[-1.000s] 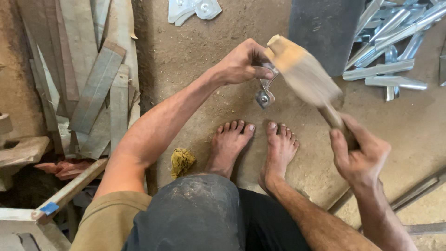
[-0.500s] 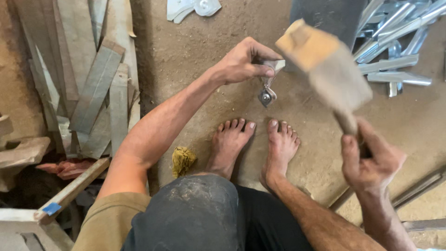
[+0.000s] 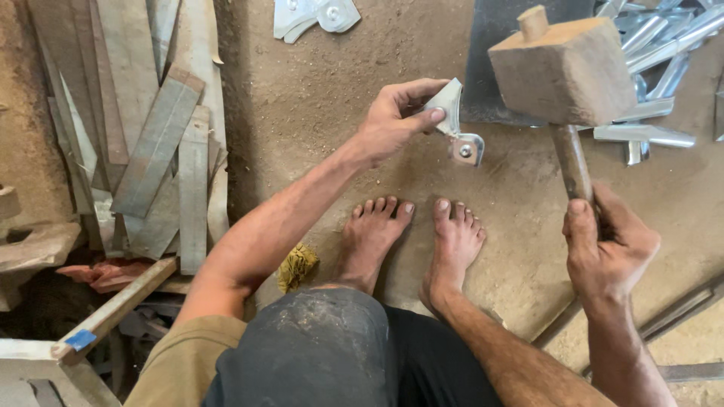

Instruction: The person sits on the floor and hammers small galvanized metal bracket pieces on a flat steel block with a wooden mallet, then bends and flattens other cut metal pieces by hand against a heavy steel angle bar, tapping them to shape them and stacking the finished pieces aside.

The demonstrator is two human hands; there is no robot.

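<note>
We hold a small metal bracket (image 3: 455,120) in our left hand (image 3: 392,120), thumb and fingers closed around its upper end so that the riveted lower end hangs free at about five o'clock from the grip. Our right hand (image 3: 607,249) is wrapped tight around the handle of a wooden mallet (image 3: 566,71), whose blocky head stands raised at roughly twelve o'clock from that fist.

The relation that matters is between mallet head and bracket. The bracket lies at about eight o'clock from the head, near it but clearly apart, with bare dirt floor (image 3: 332,98) and the edge of a dark slab (image 3: 490,75) between and behind them. The bracket's long axis runs from eleven o'clock down to five o'clock; the mallet handle runs nearly straight from twelve to six. The left hand is the one on the bracket; the right hand is well off to its four o'clock.

Our bare feet (image 3: 411,241) rest on the floor at six o'clock from the bracket. A pile of bright metal pieces (image 3: 656,113) lies at three o'clock, partly behind the mallet head, and grey planks (image 3: 158,143) lean in a stack at nine o'clock.
</note>
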